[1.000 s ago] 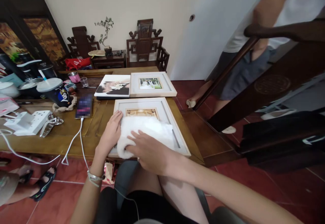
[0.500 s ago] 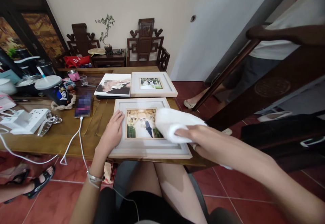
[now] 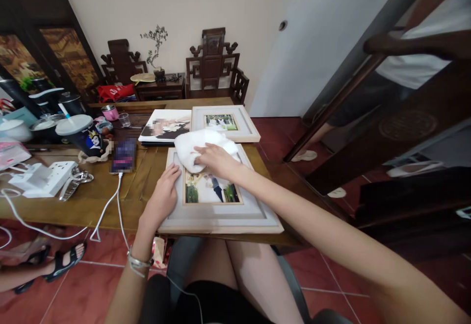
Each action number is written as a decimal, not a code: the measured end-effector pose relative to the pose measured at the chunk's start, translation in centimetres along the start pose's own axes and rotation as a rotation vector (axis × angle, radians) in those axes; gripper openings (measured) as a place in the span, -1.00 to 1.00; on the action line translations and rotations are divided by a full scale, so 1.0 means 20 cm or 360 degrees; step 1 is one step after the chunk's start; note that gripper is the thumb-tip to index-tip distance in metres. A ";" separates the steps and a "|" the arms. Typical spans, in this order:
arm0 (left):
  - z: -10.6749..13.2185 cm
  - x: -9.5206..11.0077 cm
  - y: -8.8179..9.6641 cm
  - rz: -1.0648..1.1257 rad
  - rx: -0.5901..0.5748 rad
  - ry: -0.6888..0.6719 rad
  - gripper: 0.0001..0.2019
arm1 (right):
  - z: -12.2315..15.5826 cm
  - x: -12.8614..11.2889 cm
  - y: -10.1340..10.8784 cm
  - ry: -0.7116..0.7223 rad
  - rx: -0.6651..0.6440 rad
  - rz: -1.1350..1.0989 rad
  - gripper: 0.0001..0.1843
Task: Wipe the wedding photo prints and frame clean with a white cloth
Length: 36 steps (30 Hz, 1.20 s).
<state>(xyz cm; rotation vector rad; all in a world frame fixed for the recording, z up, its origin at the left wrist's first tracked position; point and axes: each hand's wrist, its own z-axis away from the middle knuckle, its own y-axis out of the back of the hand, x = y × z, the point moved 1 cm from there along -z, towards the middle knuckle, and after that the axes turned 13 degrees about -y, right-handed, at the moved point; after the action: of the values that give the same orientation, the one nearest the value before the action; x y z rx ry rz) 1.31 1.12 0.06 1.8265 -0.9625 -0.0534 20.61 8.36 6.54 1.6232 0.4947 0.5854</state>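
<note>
A light wooden picture frame (image 3: 221, 226) with a wedding photo lies flat on the table before me. My left hand (image 3: 166, 194) holds its left edge, fingers close together over the rim and the thumb not clearly seen. Bunched in my right hand (image 3: 215, 160) is a white cloth (image 3: 186, 150), pressed against the upper part of the frame. Cloth and hand cover the frame's upper edge and the top of the photo.
A second framed photo (image 3: 253, 129) and a photo book (image 3: 154, 120) lie behind. To the left are a charging phone (image 3: 123, 155), a power strip (image 3: 55, 179), a lidded cup (image 3: 83, 135) and a pink cup (image 3: 109, 112). A person in a white shirt (image 3: 415, 66) stands right, beyond a wooden chair (image 3: 405, 123).
My right hand has swept the cloth left and away from me, from the frame's right side to its upper edge. The left hand stays on the left edge.
</note>
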 end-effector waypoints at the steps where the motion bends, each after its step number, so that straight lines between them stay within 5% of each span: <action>1: 0.00 0.00 0.00 -0.0001 0.0003 -0.0003 -0.53 | 0.01 0.01 0.01 -0.0095 -0.0027 -0.0022 -0.74; 11: 0.00 0.02 -0.01 -0.0043 0.0019 0.0022 -0.52 | 0.30 0.27 0.08 -0.0589 -0.0205 0.0097 -0.42; 22: 0.01 0.01 -0.02 -0.0007 0.0068 0.0022 -0.52 | 0.77 -0.03 0.18 -0.0435 -0.0453 -0.0089 -0.44; 26: 0.01 0.00 -0.02 -0.0001 0.0025 -0.0015 -0.50 | 0.69 -0.02 0.19 -0.0656 -0.0494 -0.0080 -0.43; 30: 0.00 0.00 0.00 -0.0052 -0.0030 -0.0033 -0.49 | 0.49 0.09 0.13 -0.0820 -0.0294 -0.0043 -0.40; 36: 0.00 0.01 0.00 -0.0069 -0.0016 0.0009 -0.49 | 0.34 0.21 0.02 -0.0693 -0.0092 0.0084 -0.46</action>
<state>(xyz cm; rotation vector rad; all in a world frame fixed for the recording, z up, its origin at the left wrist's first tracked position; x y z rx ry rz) 1.40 0.98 0.05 1.8375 -0.9171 -0.0794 28.23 5.73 6.69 1.6521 0.1123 0.2676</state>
